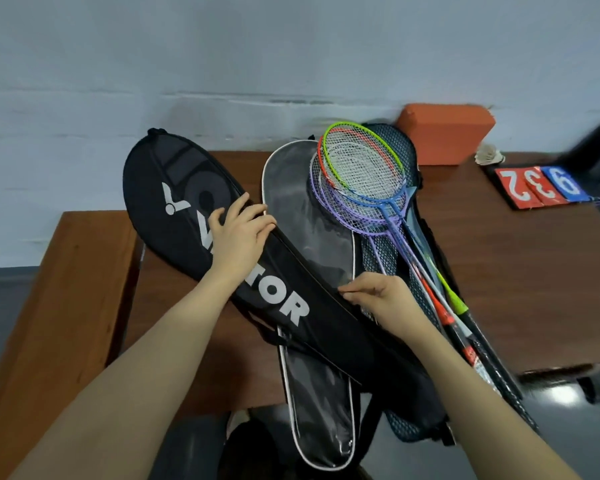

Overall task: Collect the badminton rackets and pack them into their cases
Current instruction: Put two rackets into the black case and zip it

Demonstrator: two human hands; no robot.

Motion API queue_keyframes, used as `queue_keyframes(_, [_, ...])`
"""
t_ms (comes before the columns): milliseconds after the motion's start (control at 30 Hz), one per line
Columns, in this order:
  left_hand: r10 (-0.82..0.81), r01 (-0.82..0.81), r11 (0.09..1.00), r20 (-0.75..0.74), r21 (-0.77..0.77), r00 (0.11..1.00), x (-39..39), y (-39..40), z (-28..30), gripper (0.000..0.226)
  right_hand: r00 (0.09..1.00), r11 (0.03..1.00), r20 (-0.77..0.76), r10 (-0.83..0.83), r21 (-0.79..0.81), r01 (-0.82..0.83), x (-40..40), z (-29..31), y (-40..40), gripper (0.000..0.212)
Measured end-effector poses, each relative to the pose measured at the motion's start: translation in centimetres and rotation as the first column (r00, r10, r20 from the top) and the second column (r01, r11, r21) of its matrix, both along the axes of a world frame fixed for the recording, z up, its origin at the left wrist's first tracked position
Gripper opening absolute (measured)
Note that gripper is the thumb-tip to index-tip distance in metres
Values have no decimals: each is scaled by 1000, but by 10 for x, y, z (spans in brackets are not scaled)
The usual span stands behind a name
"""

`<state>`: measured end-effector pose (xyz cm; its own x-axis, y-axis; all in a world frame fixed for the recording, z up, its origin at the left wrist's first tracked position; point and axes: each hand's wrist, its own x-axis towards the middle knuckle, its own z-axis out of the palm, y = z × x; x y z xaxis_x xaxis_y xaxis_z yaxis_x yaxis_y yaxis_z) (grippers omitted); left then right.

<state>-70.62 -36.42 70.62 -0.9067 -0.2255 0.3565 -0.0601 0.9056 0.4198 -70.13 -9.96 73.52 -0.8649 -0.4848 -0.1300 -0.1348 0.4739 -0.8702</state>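
A black racket case [174,188] with white lettering lies diagonally across the brown table [499,271]. My left hand [238,237] grips its upper edge near the head end. My right hand [378,299] pinches the case's edge lower down, where a zip pull may be. Under it lies a grey transparent case [298,202] with a white rim. To the right, several rackets [361,174] with green, red, purple and blue frames are stacked on a dark mesh case [400,150], handles pointing toward me.
An orange block [447,133] stands against the wall at the back. A shuttlecock [489,155] and a flip scoreboard [541,187] with red and blue number cards sit at the right. A lower wooden surface [66,289] adjoins the table's left.
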Motion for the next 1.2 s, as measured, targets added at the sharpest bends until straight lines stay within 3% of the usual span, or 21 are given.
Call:
queue_keyframes(100, [31, -41, 996, 119, 80, 992, 4, 22, 7, 25, 999, 999, 19, 41, -12, -41, -2, 1, -3, 13])
queue_keyframes(200, [-222, 216, 975, 199, 54, 955, 31, 49, 7, 35, 998, 993, 36, 55, -103, -51, -3, 5, -9, 12])
queue_keyframes(267, [-269, 234, 956, 215, 174, 939, 56, 65, 5, 33, 997, 980, 70, 31, -196, -17, -4, 8, -11, 11])
queue_keyframes(333, [-229, 156, 935, 203, 318, 952, 69, 70, 2, 29, 992, 967, 114, 62, -255, -31, -3, 9, -12, 11])
queue_keyframes(533, [-186, 160, 970, 131, 185, 974, 75, 63, -6, 21, 975, 964, 175, 137, -249, -91, 6, 0, -9, 14])
queue_keyframes(767, [19, -27, 924, 26, 381, 999, 58, 71, -27, 18, 955, 959, 190, 229, -213, -188, 8, 9, 45, 12])
queue_keyframes(933, [92, -103, 941, 50, 323, 994, 46, 87, -28, 22, 969, 966, 213, 125, -248, -70, 13, 11, 77, 15])
queue_keyframes(1000, [37, -49, 965, 48, 256, 998, 48, 97, -19, 27, 975, 962, 209, 79, -271, -19, 15, 8, 78, 17])
queue_keyframes(1133, [-309, 284, 941, 123, 186, 943, 81, 141, 6, 44, 980, 950, 188, 64, -312, -2, 16, 4, 79, 17])
queue_keyframes(1200, [-324, 304, 940, 130, 152, 937, 94, 152, 9, 47, 978, 949, 190, 88, -313, -24, 15, 6, 79, 15])
